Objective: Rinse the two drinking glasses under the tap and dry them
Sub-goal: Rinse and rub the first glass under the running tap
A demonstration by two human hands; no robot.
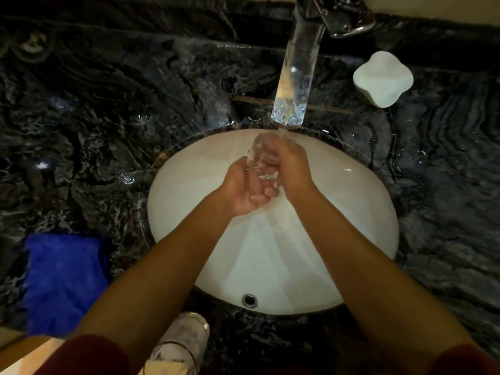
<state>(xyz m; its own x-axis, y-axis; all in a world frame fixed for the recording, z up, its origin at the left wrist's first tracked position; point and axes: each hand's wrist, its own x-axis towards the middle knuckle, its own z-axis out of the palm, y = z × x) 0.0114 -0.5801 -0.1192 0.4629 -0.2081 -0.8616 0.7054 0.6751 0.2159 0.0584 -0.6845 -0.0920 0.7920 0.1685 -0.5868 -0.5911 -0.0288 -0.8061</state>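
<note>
Right hand (290, 169) grips glass (261, 151) (water inside) — left hand (243, 185) cupped beneath.

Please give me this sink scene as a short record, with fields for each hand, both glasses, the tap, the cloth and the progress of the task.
right hand: grips a clear glass under the tap
left hand: palm up, cupped below that glass
tap: running
second glass: on the counter at the near edge of the sink, untouched
blue cloth: on the counter, left of the sink
progress: first glass being rinsed; nothing dried yet
</note>
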